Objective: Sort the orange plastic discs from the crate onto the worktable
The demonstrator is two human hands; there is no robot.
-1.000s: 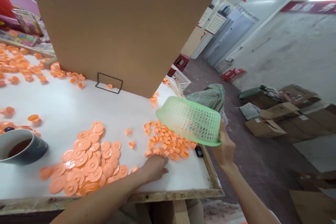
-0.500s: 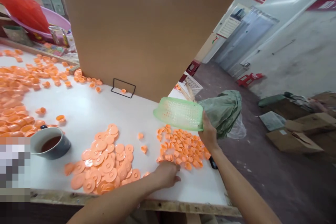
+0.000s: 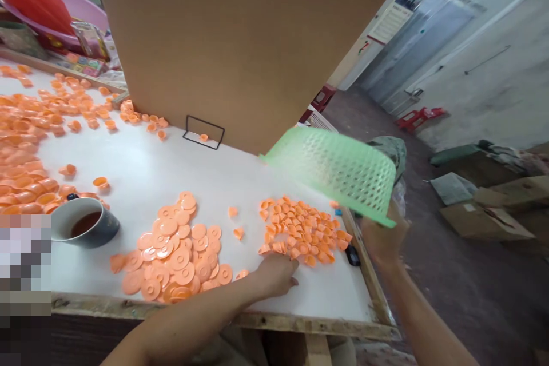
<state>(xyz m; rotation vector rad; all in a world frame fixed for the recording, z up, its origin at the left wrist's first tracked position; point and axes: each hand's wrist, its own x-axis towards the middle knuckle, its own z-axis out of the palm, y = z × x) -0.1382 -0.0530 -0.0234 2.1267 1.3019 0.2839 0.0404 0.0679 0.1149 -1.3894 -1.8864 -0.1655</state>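
My right hand point(image 3: 386, 235) grips the rim of a light green perforated plastic basket point(image 3: 343, 166), holding it tilted in the air over the table's right edge. Below and left of the basket lies a heap of small orange plastic cups point(image 3: 300, 229). At the near edge of that heap, low over the table, is my left hand point(image 3: 277, 275). Its fingers are loosely bent with the visible tips apart, and I see nothing in it; part of the fingers is hidden beneath the hand. To its left lies a pile of flat orange discs point(image 3: 180, 260).
A mug of dark drink point(image 3: 88, 226) stands at left, near many more orange cups point(image 3: 26, 166). A large brown board point(image 3: 240, 46) rises at the back, with a black wire frame point(image 3: 203, 132) before it. A black object point(image 3: 353, 255) lies by the wooden table edge point(image 3: 373, 274).
My right hand has moved the green basket to the right and tipped it, away from over the cup heap. My left hand has stayed by the heap. The view has shifted slightly.
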